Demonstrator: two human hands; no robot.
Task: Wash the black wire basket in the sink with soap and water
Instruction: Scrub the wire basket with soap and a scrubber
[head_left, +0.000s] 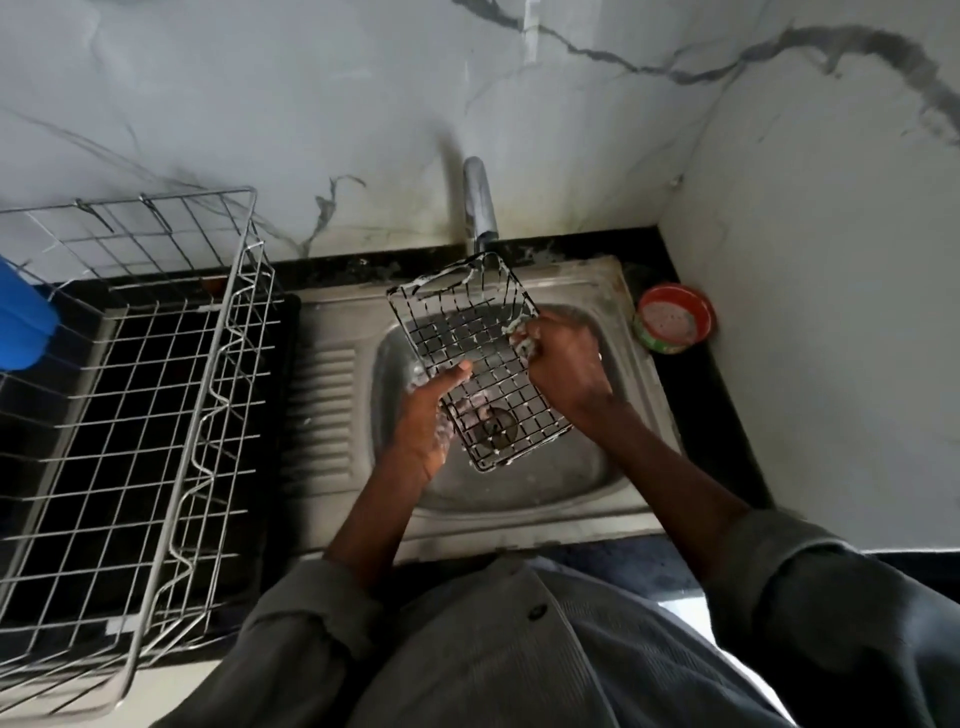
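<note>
A steel sink (582, 499) is set in a black counter (727, 415) at frame centre, with a ribbed drainboard (327, 395) on its left part. White marble-look wall (260, 104) with grey veins fills the upper frame; a second wall meets it at the right corner. A chrome tap (480, 205) is mounted at upper centre, spout above the basin. A large silver wire dish rack (156, 364) is seen on the left of the frame, with a blue object (23, 317) at the left edge, cut off and not identifiable. A red-rimmed round soap tub (675, 322) sits on the counter at right of the sink.

The black wire basket (478, 358) is held tilted over the basin, suds on its wires. The left hand (431, 415) is closed on the basket's lower left edge, thumb on top, foam on it. The right hand (563, 364) is curled at the basket's right rim around a soapy wad (519, 335); what the wad is cannot be told. Drain (493, 423) is seen only through the mesh. Whether water runs cannot be told. Grey sleeves and shirt (519, 649) fill the lower frame, cut off at the bottom.
</note>
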